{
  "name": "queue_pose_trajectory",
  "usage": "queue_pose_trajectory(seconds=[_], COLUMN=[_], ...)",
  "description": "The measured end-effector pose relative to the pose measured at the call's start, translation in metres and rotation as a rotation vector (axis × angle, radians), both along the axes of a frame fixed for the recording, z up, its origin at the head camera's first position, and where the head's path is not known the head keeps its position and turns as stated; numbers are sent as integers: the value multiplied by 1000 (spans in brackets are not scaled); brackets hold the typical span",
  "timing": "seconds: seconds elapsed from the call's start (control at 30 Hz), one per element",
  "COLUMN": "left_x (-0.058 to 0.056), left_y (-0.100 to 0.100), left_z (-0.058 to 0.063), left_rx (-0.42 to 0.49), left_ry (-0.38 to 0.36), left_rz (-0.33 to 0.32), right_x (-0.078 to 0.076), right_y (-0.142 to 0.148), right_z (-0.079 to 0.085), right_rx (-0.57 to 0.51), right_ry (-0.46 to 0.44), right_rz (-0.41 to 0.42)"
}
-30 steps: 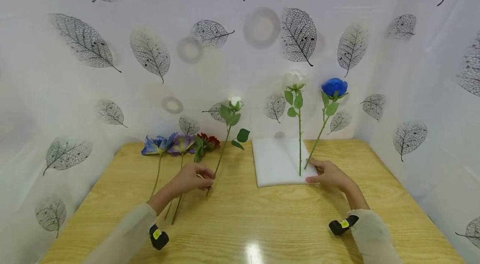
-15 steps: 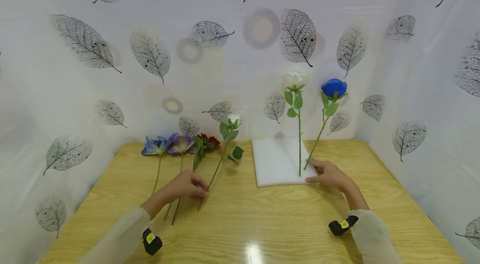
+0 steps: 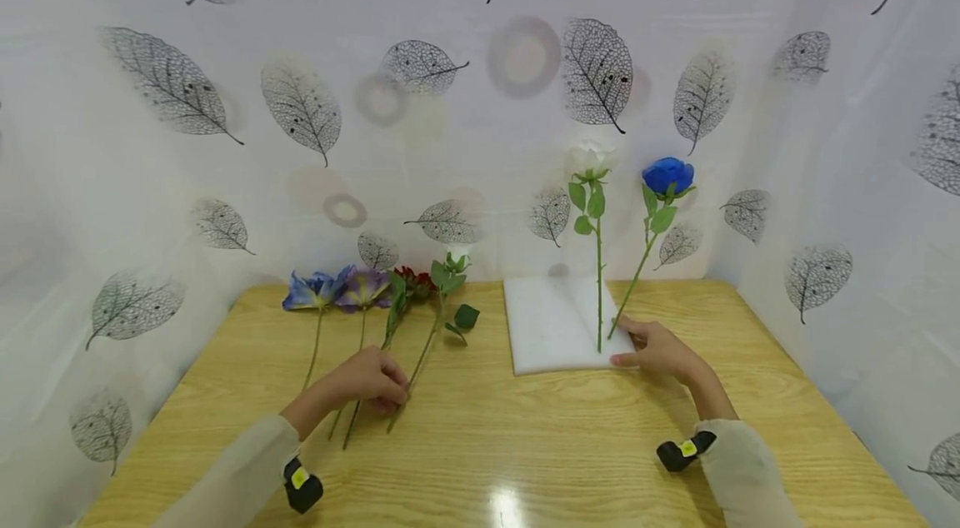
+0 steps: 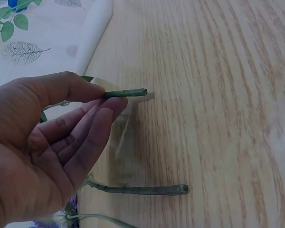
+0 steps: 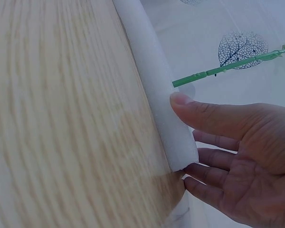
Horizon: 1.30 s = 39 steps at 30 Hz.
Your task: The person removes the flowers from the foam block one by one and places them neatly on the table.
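One slim stem (image 4: 127,93) is pinched by the left hand (image 3: 372,378); the right hand (image 3: 660,350) grips flat foam (image 3: 551,326).

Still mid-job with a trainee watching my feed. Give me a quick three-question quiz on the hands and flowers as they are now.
1. Open question: what are the thumb and fingers of the left hand pinching?
2. True or false: in the head view, the blue rose leans more than the white rose standing beside it.
3. Fill in the blank: the right hand touches the white board at its near ____ corner, as the head view shows it.

Key:
1. A green flower stem, held close to its cut end.
2. True.
3. Right.
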State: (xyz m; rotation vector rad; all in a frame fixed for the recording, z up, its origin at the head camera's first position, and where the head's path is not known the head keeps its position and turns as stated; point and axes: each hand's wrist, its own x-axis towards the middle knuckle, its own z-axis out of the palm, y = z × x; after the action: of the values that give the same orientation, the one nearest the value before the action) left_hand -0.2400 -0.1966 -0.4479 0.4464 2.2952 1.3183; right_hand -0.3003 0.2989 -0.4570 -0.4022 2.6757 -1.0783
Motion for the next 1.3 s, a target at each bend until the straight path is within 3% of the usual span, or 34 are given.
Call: queue_pose_trajectory(seconds=[0.3,0.67,0.9,1.3], left_x=[2,6,13,8], left_y=[-2,-5,-6,-12], left_z=[-5,7,12,11], left_rx=[-56,-121,-155,-151], left_ry=[-5,-49,-74,-93], left_rz=[74,81,124,90], right_x=[-1,-6,-6,-5], right_y=[0,3,2,3], right_z=[0,0,-2,-2], right_rx=[13,5,-5,-12], right_ry=[2,0,-15,-16], right_rz=[11,8,15,14])
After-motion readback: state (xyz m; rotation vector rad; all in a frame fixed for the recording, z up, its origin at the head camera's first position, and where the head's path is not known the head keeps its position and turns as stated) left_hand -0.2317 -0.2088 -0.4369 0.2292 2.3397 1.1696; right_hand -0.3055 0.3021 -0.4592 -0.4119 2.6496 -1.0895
